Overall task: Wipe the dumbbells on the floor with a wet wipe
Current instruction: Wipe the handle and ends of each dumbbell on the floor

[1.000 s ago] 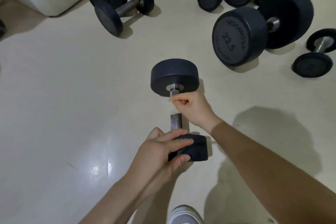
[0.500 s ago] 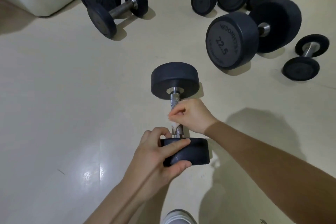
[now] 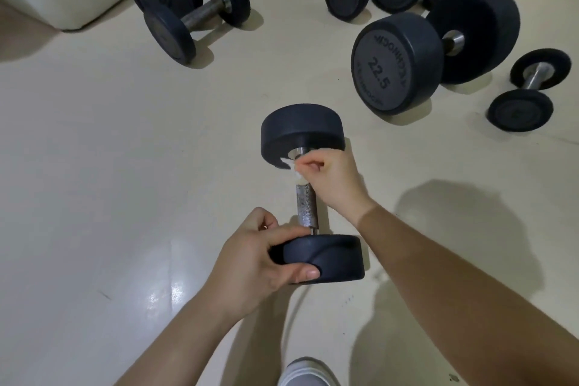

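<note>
Cream floor. The dumbbell lies with its long axis pointing away from the person. The left grip curls round its near head. The right grip pinches a wipe on the bar at its far head, with bare bar nearward.

The right hand slid the wet wipe back up the handle to the far head.

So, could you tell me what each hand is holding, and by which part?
The left hand grips the dumbbell by its near weight head; the right hand pinches the wet wipe against the handle's far end.
</note>
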{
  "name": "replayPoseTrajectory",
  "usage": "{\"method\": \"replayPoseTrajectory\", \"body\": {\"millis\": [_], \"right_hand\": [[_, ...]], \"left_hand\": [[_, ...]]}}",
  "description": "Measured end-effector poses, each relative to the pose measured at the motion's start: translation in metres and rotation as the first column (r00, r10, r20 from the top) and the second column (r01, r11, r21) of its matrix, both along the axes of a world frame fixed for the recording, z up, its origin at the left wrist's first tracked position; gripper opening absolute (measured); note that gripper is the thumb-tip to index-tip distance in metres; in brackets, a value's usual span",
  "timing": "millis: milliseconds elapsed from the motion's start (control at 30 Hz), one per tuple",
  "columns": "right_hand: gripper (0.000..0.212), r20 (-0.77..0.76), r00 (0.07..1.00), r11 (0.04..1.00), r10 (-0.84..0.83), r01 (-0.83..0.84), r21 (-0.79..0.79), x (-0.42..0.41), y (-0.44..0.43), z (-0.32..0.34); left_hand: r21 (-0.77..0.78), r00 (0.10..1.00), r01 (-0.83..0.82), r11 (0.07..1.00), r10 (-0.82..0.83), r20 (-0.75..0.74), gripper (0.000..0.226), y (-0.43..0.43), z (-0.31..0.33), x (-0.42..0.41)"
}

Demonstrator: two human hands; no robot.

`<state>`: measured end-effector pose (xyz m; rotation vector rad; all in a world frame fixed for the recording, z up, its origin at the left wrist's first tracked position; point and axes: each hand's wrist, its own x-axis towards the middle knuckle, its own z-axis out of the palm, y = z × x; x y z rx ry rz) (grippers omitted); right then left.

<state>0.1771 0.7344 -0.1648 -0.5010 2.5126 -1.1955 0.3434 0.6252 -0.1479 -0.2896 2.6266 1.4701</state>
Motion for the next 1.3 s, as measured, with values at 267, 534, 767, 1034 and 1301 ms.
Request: {"method": "replayPoseTrajectory", "body": {"millis": [267,534,767,1034,1301], "right_hand": [[0.005,0.068,0.997,1.000,-0.027,0.028,-0.012,0.006,-0.001,0.003],[0.002,0.283,0.948,0.989,0.144,-0.131,-0.067,0.020,0.002,0.008],[0.006,0.372,0.924,0.992,0.085,-0.042,-0.121,0.035,-0.004,0.001],[0.008,0.445,0.880,0.909,-0.167,0.312,-0.276,0.010,-0.012,-0.009],[0.008,0.601,0.797,0.957,0.061,0.125,-0.263,0.019,0.002,-0.008]], "left_hand": [[0.095,0.996,-0.078,0.992,0.072,0.058,0.048,-0.004,0.004,0.006],[0.172,0.988,-0.134,0.976,0.118,0.098,0.058,-0.022,0.013,0.018],[0.216,0.976,-0.184,0.959,0.152,0.157,0.056,-0.034,0.010,0.025],[0.187,0.969,-0.205,0.961,0.173,0.174,0.061,-0.034,0.011,0.028],[0.083,0.944,-0.203,0.976,0.173,0.280,0.042,-0.047,0.021,0.032]]}}
